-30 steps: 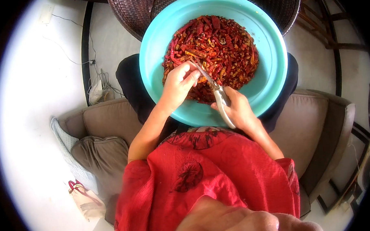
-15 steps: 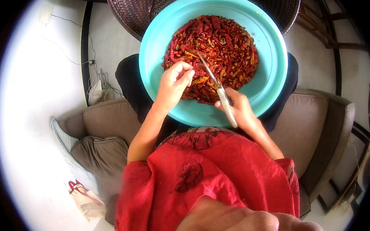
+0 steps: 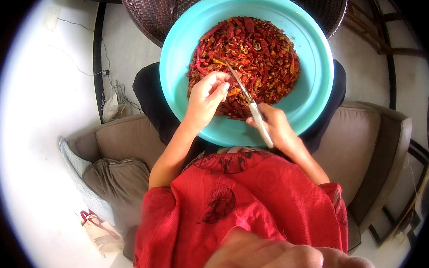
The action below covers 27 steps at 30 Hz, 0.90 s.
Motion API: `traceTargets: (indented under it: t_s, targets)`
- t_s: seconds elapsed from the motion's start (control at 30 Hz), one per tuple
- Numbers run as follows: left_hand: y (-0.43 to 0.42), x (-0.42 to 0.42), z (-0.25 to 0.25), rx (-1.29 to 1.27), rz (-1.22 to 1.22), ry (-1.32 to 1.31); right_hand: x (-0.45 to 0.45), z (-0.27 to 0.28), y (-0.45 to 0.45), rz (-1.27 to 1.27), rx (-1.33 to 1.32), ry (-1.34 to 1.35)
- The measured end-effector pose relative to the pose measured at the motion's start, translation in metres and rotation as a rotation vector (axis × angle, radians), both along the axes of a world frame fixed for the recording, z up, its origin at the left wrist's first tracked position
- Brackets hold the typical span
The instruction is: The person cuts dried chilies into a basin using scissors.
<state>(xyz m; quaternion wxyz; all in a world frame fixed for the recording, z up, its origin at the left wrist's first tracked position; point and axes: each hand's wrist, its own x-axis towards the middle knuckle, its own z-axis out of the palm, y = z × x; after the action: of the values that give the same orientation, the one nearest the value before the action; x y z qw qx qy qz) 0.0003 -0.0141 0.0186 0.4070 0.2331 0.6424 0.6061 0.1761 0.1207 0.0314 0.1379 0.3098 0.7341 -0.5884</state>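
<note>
A wide turquoise basin [image 3: 316, 83] rests between the legs, with a heap of dried red chilli pieces [image 3: 249, 52] in it. Over the heap's lower left, my left hand [image 3: 209, 96] is pinched around a small reddish piece, seemingly chilli, mostly hidden by the fingers. My right hand [image 3: 274, 126] is wrapped round the pale handles of a pair of scissors [image 3: 257, 114]. The scissor blades look closed and point up and left, their tip close beside my left fingertips.
Behind the basin stands a dark woven basket [image 3: 146, 16]. A brown sofa [image 3: 122, 137] spans both sides, with a brown cushion [image 3: 117, 177] at the left. Wooden furniture legs [image 3: 366, 27] are at the upper right, cables [image 3: 112, 81] at the upper left.
The scissors, spread a second ago at my left fingertips, have closed. Since half a second ago, my left hand has shifted slightly right, nearer the blades, and the scissors slightly left.
</note>
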Motion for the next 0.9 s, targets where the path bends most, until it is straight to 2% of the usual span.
traceTargets:
  t_s: [0.13, 0.2, 0.43, 0.6, 0.77, 0.9]
  targets:
    - [0.0003, -0.0008, -0.0005, 0.004, 0.015, 0.004, -0.0001, 0.0047, -0.0021, -0.060, -0.114, -0.004]
    - [0.0001, -0.0013, -0.0010, 0.022, 0.038, -0.008, -0.0006, 0.0065, -0.0015, -0.002, 0.068, 0.034]
    - [0.0038, 0.0029, -0.0002, 0.037, 0.044, -0.043, -0.0017, 0.0036, -0.0051, 0.028, 0.197, 0.080]
    - [0.0024, -0.0002, 0.0001, 0.009, 0.045, -0.004, -0.0002, 0.0023, -0.0031, -0.009, 0.027, 0.042]
    - [0.0019, -0.0036, 0.0023, -0.057, 0.047, 0.005, -0.0007, 0.0039, -0.0025, -0.025, 0.013, 0.040]
    - [0.0016, -0.0029, -0.0019, 0.005, 0.051, -0.022, -0.0003, 0.0030, -0.0018, -0.042, -0.102, -0.010]
